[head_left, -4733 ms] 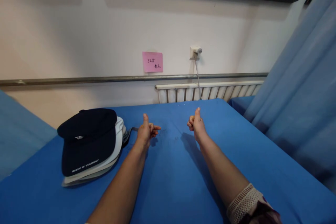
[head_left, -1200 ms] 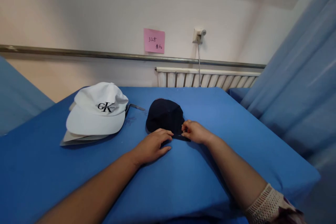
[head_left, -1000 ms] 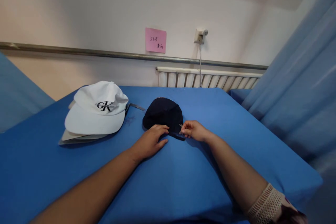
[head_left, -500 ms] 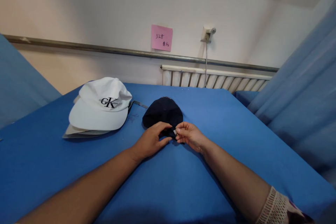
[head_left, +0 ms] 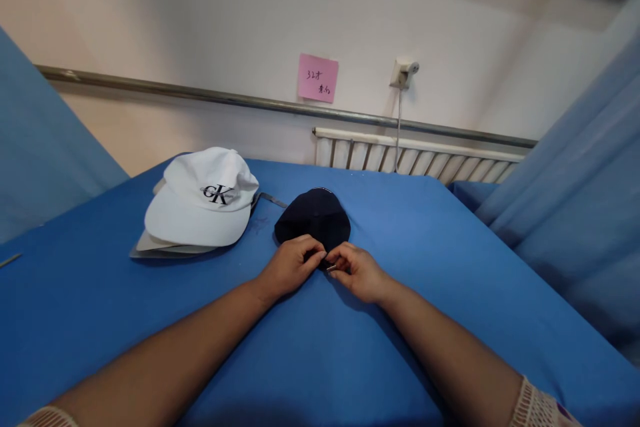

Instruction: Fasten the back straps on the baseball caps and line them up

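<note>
A dark navy or black cap [head_left: 314,215] lies on the blue-covered surface [head_left: 320,353], straight ahead of me. My left hand [head_left: 290,268] is at its near edge, thumb and fingers pinched together on the cap's dark fabric. My right hand [head_left: 364,275] meets it from the other side, its fingers closed around a small shiny metal buckle [head_left: 331,268] at the same edge. The two sets of fingertips almost touch. How the strap runs through the buckle is hidden by the fingers.
To the left, a white cap [head_left: 205,200] with black letters tops a small stack of caps; a dark strap [head_left: 273,199] trails from it. Behind are a radiator [head_left: 380,155], a metal rail [head_left: 240,99], a pink note [head_left: 318,78] and a socket [head_left: 403,73]. Blue curtains [head_left: 575,180] flank the surface.
My left thumb and fingers, apart before, have closed together at the cap's edge. My right hand has turned slightly and lowered, with the buckle still in it. The view has shifted a little.
</note>
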Tool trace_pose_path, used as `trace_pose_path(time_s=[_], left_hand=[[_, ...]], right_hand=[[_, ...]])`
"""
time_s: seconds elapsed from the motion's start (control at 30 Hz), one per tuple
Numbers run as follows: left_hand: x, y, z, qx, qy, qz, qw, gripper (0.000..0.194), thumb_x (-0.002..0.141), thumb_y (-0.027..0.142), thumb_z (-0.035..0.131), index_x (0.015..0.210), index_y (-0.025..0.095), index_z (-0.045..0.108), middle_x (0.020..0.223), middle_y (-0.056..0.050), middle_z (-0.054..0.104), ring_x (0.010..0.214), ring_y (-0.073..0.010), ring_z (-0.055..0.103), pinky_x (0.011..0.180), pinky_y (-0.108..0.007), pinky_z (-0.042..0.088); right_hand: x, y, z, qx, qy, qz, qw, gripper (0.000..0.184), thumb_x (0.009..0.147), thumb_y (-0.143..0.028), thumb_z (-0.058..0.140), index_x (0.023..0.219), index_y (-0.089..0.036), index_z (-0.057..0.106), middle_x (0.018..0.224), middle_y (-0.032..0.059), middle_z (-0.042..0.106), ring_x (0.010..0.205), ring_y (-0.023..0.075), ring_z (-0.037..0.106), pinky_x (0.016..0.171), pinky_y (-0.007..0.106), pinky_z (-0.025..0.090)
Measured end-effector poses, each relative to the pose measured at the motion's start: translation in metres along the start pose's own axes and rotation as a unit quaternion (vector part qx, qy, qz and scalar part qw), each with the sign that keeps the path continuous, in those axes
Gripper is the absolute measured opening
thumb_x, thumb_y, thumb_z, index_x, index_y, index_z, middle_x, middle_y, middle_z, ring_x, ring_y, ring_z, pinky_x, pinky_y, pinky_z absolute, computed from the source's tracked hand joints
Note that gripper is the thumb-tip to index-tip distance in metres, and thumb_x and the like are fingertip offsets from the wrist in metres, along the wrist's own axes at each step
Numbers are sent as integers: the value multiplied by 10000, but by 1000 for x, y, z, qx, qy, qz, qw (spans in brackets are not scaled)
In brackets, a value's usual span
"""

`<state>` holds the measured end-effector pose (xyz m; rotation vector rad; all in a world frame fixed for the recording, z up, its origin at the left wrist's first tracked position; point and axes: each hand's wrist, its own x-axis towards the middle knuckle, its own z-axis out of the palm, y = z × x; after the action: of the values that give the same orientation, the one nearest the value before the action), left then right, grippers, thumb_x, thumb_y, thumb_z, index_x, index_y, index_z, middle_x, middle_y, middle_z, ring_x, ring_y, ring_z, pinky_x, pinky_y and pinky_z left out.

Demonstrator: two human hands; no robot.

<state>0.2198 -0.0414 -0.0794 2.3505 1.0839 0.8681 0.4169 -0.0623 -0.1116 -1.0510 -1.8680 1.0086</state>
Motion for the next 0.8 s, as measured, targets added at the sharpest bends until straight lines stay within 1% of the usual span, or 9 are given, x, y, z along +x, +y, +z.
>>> trace_pose_path(time_s=[0.1, 0.17, 0.27, 0.33, 0.43, 0.53, 0.6, 0.7, 0.8], left_hand=[[0, -1, 0, -19, 1, -10, 1000, 168, 880, 255, 535, 858, 187, 687, 820, -18, 668, 756, -149, 624, 686, -267, 479], [0, -2, 0, -30, 3, -14, 999, 167, 876, 256, 539, 880, 190, 692, 832, -19, 680, 761, -150, 631, 686, -268, 485], [0, -4, 1, -41, 7, -17, 999, 161, 871, 255, 545, 887, 196, 694, 836, -14, 688, 760, -149, 633, 686, -269, 494], [-1, -6, 2, -46, 9, -16, 999, 153, 864, 249, 552, 892, 199, 694, 834, -13, 687, 758, -149, 632, 687, -271, 499], [-2, -7, 2, -57, 11, -14, 998, 149, 853, 228, 562, 934, 198, 683, 845, -15, 674, 754, -146, 629, 696, -277, 514], [-4, -2, 0, -60, 0, 1, 998, 195, 830, 201, 590, 1008, 199, 670, 935, -35, 663, 808, -154, 631, 739, -297, 535], [-5, 2, -2, -42, -4, 24, 999, 278, 810, 183, 619, 1084, 212, 655, 1061, -59, 645, 922, -179, 625, 810, -330, 537], [-5, 6, -2, -6, 10, 53, 999, 367, 814, 175, 630, 1175, 238, 623, 1208, -79, 593, 1090, -214, 580, 937, -387, 500], [-4, 5, 0, 12, 22, 58, 998, 280, 863, 213, 594, 1138, 238, 640, 1180, -70, 593, 1068, -204, 591, 944, -385, 497]], right_hand=[[-1, 1, 0, -36, -3, -4, 999, 208, 774, -122, 647, 949, -230, 612, 879, -12, 572, 679, 102, 549, 659, 258, 476], [0, 5, 0, -25, -7, 6, 1000, 167, 787, -133, 633, 924, -228, 616, 843, -12, 590, 676, 109, 557, 650, 258, 469], [3, 10, 1, 53, -8, 49, 997, 68, 799, -171, 620, 849, -218, 614, 778, -14, 624, 689, 120, 581, 655, 260, 464], [5, 10, 0, 111, 1, 85, 990, 55, 779, -220, 649, 817, -214, 610, 723, -24, 629, 651, 117, 572, 625, 253, 452], [8, 7, -2, 184, 34, 106, 977, 168, 713, -312, 722, 770, -206, 605, 659, -34, 617, 593, 108, 543, 584, 245, 437], [8, 1, -5, 261, 57, 114, 957, 252, 665, -360, 776, 765, -199, 610, 664, -28, 626, 577, 103, 544, 593, 253, 451], [7, -2, -7, 320, 55, 128, 937, 276, 661, -359, 794, 797, -194, 619, 700, -17, 642, 587, 101, 560, 609, 255, 464], [5, -3, -10, 389, 44, 151, 908, 291, 652, -337, 820, 814, -191, 627, 733, -11, 648, 603, 98, 571, 629, 254, 481], [5, -3, -10, 413, 30, 159, 896, 290, 648, -316, 832, 816, -188, 634, 729, -15, 643, 608, 94, 572, 640, 249, 488]])
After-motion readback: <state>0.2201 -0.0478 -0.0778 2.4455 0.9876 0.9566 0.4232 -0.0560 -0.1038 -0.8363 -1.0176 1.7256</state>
